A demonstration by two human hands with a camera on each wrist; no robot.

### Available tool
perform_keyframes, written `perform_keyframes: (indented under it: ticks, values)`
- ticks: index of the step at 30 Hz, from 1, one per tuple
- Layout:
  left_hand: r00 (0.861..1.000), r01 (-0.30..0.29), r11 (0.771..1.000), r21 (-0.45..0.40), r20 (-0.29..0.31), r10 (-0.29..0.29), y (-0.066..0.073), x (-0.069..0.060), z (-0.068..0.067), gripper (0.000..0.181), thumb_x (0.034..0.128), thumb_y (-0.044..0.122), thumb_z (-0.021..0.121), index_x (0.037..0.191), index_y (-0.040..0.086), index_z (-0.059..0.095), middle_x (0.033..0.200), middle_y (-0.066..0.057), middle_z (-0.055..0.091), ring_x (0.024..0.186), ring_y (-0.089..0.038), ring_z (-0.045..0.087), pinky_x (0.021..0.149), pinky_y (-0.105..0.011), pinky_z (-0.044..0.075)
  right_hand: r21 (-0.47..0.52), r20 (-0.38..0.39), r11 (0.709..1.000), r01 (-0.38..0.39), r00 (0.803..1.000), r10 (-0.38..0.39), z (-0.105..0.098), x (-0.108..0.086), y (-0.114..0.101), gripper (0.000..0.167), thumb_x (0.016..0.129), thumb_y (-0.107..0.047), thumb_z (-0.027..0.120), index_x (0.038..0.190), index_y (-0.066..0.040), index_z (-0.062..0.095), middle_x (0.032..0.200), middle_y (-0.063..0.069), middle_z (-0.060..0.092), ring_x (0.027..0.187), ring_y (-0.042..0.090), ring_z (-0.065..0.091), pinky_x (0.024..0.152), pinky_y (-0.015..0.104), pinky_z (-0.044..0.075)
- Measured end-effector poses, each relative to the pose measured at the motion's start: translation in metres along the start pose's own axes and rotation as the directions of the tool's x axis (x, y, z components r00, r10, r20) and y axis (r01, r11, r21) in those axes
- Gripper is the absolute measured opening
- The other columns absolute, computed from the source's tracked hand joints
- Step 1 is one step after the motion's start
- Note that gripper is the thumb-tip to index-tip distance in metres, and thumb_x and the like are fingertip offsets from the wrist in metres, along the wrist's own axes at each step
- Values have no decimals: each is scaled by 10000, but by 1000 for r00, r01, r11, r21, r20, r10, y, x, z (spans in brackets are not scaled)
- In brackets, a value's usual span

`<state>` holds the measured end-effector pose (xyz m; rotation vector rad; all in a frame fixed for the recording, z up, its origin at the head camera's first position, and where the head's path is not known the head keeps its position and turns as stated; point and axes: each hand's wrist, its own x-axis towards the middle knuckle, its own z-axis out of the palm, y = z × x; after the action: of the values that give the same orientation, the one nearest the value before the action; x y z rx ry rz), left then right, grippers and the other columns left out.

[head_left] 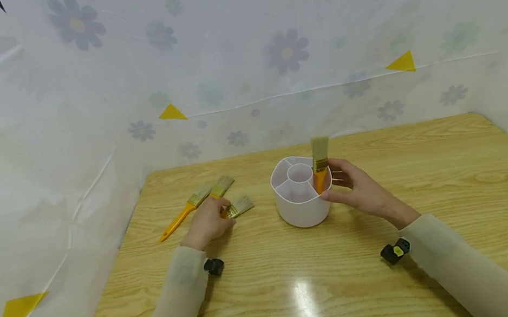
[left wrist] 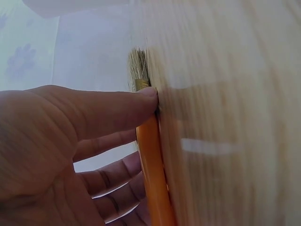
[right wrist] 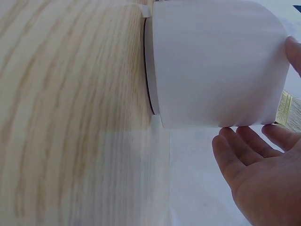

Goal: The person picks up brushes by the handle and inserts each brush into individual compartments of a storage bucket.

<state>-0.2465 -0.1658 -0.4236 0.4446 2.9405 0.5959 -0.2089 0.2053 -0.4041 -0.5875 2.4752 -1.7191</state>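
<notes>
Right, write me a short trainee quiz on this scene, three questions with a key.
1. Multiple choice. In the white holder stands an orange-handled brush. Which way do its bristles point?
a) down into the holder
b) upward
c) flat along the table

2. True or false. The right hand is well away from the white holder, touching nothing.

3. Fill in the blank. Outside the holder, a second brush is pinched by the ____ hand.

Key
1. b
2. False: the right hand touches the holder.
3. left
</notes>
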Motion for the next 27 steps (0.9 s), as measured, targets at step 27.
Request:
perform_keyframes:
  ticks: [27]
  values:
    - [1000, -3, 1000, -17, 10, 4, 0, -2, -4, 434, 830, 161, 746, 1238, 68, 630, 1150, -131, 619, 1010, -263, 590, 841, -434, 496, 19, -16, 999, 26, 1000, -26, 1, 0, 2, 716, 850, -180, 737, 1437, -120, 332, 1421, 92, 400, 1300, 334, 405, 1069, 525, 308]
